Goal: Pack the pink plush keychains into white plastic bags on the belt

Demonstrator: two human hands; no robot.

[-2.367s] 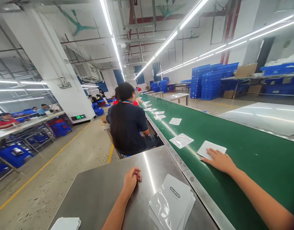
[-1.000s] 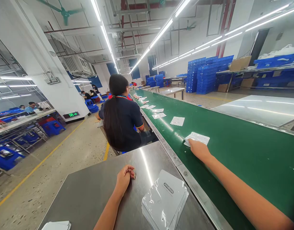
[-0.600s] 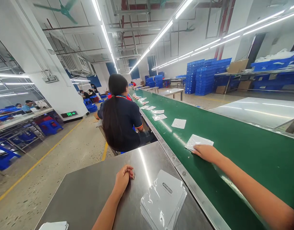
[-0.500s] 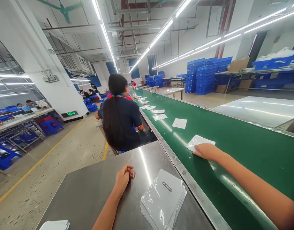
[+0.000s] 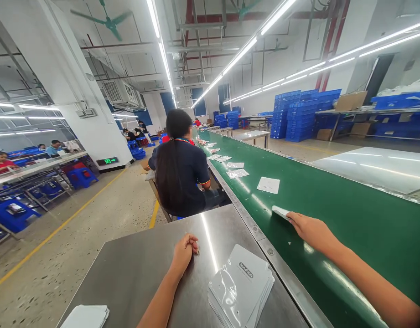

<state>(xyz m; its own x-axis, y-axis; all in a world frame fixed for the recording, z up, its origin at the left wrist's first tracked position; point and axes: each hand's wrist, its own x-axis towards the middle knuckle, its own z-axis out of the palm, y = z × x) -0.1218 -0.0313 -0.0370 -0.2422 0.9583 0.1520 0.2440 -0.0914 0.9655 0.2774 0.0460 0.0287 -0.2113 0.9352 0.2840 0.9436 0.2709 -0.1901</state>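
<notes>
Over the green conveyor belt (image 5: 333,191), my right hand (image 5: 307,230) grips a white plastic packet (image 5: 280,211), tilted nearly edge-on to me. My left hand (image 5: 185,253) rests on the metal table (image 5: 137,255) with its fingers curled in; whether anything is inside them is hidden. To its right lies a stack of white glossy packets (image 5: 242,282) with a dark printed label on top. A second stack of white packets (image 5: 86,316) sits at the table's near left. Farther up the belt is a flat white packet (image 5: 268,185).
A seated person (image 5: 178,168) in a dark shirt is beside the belt, beyond the table. The belt's metal rail (image 5: 261,237) runs along the table's right side. Several more packets (image 5: 237,173) lie up the belt. Blue crates (image 5: 295,116) are stacked at the back right.
My right hand has lifted the packet from lying flat on the belt to nearly edge-on. My left hand keeps its place on the table. The whole view has shifted slightly.
</notes>
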